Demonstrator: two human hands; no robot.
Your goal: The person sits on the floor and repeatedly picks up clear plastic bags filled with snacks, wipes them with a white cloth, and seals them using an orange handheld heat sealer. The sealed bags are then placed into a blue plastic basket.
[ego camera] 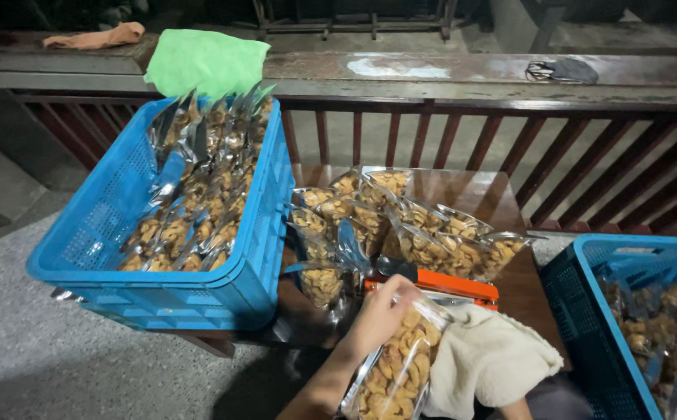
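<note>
My left hand grips the top of a clear bag of pale curved snacks, which hangs near the bottom middle. The bag's mouth lies at an orange bar-shaped sealer on the wooden table. A cream cloth is draped just right of the bag and covers my right hand; only a bit of that forearm shows beneath it. Behind the sealer lies a pile of filled clear bags.
A blue crate of standing filled bags rests at the table's left end. Another blue crate with bags sits at the right. Behind runs a wooden railing with a green cloth, an orange cloth and a dark face mask.
</note>
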